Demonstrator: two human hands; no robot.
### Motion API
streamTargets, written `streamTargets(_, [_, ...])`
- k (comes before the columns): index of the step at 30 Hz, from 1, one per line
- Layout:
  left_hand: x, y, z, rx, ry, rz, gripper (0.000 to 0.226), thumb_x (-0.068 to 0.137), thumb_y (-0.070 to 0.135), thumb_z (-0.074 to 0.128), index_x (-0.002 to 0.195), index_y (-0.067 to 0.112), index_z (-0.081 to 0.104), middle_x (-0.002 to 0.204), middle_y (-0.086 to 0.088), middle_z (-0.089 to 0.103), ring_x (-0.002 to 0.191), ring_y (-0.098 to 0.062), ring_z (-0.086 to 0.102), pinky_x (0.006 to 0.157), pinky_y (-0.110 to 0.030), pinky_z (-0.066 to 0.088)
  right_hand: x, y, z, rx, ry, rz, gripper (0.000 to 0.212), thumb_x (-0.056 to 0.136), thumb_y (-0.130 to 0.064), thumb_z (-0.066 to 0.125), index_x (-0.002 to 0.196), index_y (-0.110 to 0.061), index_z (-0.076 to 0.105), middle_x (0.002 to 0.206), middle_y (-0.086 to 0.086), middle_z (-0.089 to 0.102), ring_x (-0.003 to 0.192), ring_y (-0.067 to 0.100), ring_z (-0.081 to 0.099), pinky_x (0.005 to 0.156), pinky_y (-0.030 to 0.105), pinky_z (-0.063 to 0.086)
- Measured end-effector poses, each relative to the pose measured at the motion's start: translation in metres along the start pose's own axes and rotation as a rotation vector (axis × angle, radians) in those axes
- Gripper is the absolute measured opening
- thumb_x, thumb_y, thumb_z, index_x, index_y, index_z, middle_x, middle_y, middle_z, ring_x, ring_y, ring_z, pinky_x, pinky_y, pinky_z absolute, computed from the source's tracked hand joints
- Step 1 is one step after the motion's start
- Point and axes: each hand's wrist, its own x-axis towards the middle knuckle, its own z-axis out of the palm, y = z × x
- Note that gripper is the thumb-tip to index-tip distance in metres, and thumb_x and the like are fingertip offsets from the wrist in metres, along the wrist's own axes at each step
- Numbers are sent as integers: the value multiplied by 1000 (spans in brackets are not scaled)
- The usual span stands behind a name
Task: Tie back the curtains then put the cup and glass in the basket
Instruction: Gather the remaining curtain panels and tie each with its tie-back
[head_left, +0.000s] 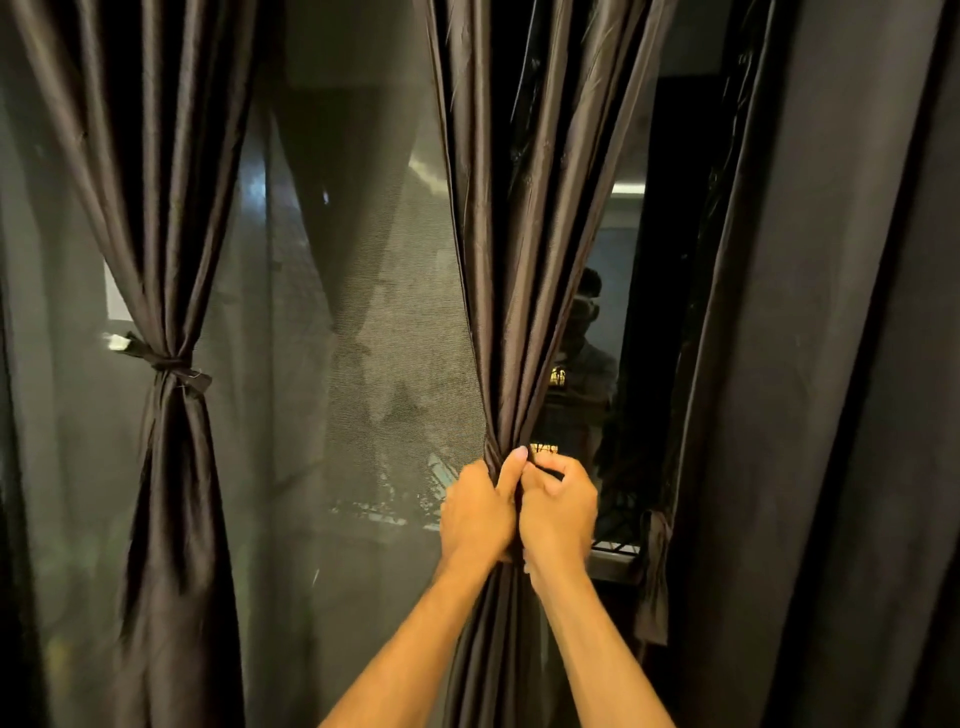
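A dark brown satin curtain on the left (171, 218) is gathered at its waist by a knotted fabric tie (174, 366). A second brown curtain (524, 234) hangs in the middle, bunched into a narrow bundle. My left hand (478, 512) grips that bundle from the left, thumb up along the folds. Pressed against it from the right, my right hand (558, 512) has its fingers curled on the same bundle; whether it also holds a tie strip I cannot tell. No cup, glass or basket is in view.
Behind the curtains is a window with a mesh screen (384, 338) and dark glass showing a person's reflection. A dark heavier curtain (831, 364) fills the right side. A loose fabric tie (653, 577) hangs by the window frame at the right.
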Motion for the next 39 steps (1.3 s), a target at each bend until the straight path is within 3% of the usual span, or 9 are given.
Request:
streamTargets(6, [12,-11,11,-241,-104,-20,23,98,19,43,83,10,59,80,-8,65,75,-22,61,65,-36,51,-1,-10,-9,-384,-76,-129,23,95,-20,56,115,-25,66,111,3,69,111,23,60,82,28,45])
streamTargets(12, [21,-5,13,-246,-250,-74,26,94,10,42,75,18,57,67,0,58,66,-18,54,68,-34,41,-4,-24,-22,-922,-188,-424,29,97,-16,46,121,-20,62,117,6,65,111,26,61,86,38,49])
streamTargets(17, [30,5,7,59,-322,-7,36,100,30,38,99,2,60,104,-25,64,97,-39,62,80,-43,53,-6,-30,-26,-833,-233,-298,30,96,-12,46,121,-15,61,118,12,64,113,30,59,87,38,48])
streamTargets(20, [35,11,-2,292,-310,26,45,100,39,34,107,3,61,120,-20,61,113,-36,56,90,-41,46,-8,-31,-27,-763,-259,-230,31,95,-12,48,124,-18,59,118,13,63,114,31,58,87,34,46])
streamTargets(24, [41,5,-7,223,-211,34,40,98,36,45,66,13,49,84,-14,63,91,-33,59,73,-36,43,-16,-22,-17,-651,-250,-201,22,95,-14,49,115,-19,57,114,10,63,113,29,56,86,35,45])
streamTargets(27, [42,0,-7,67,-238,-35,38,98,29,48,63,14,50,60,-3,50,69,-26,52,63,-36,42,-18,-10,-12,-574,-233,-172,16,94,-15,52,108,-21,58,108,6,64,108,26,57,82,32,45])
streamTargets(30, [40,-1,-8,-84,-280,-88,29,99,27,47,86,7,65,68,-6,58,58,-21,53,51,-30,46,-17,-1,-8,-476,-220,-145,14,93,-15,53,103,-22,60,101,5,67,104,24,59,79,31,46])
streamTargets(35, [34,8,-8,-326,-344,-206,33,99,13,46,69,14,58,62,-1,58,54,-14,51,49,-24,39,-13,10,-2,-439,-223,-122,21,89,-18,53,108,-25,62,103,4,69,103,26,61,82,34,51])
streamTargets(39, [34,6,-8,-365,-401,-214,31,98,10,44,75,13,65,67,-5,59,55,-16,50,51,-25,37,-10,16,-3,-243,-235,-41,9,80,-28,60,87,-24,58,78,3,73,71,25,71,65,46,60])
